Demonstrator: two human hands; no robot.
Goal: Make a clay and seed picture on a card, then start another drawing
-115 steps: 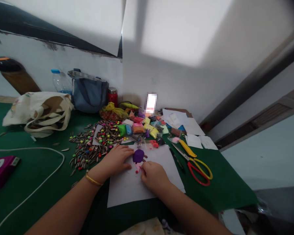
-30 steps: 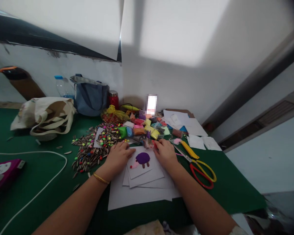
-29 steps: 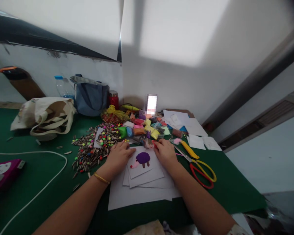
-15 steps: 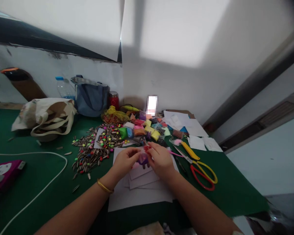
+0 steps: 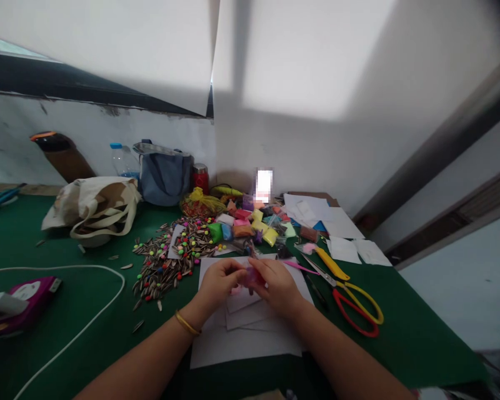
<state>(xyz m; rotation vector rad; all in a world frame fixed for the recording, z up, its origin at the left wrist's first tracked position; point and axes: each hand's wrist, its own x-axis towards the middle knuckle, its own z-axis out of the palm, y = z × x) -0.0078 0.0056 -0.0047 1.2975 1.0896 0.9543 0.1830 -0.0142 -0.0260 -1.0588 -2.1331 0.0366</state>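
My left hand (image 5: 217,286), with a gold bangle at its wrist, has thumb and fingers pinched on the left side of a small purple-pink piece of modelling clay (image 5: 255,275). From the other side my right hand (image 5: 280,289) curls its fingers around the same piece, hiding much of it. Dark, thin bits show just above and below the fingers, too blurred to name. Beneath both hands lie stacked sheets of white paper (image 5: 245,350). A pale pink lump (image 5: 235,290) shows on the paper beside the left fingers.
Bagged coloured clay (image 5: 242,230) is heaped behind the hands. Sunflower seeds (image 5: 160,280) mixed with coloured beads spread at left. Red-and-yellow scissors (image 5: 358,311), a yellow-handled cutter (image 5: 332,263) and a pink stick (image 5: 303,268) lie right. A white cable (image 5: 95,314) curves across the green table.
The whole view has shifted, so things appear further right and slightly lower. My hands stay together on the clay; the red part seen between them earlier is now mostly covered.
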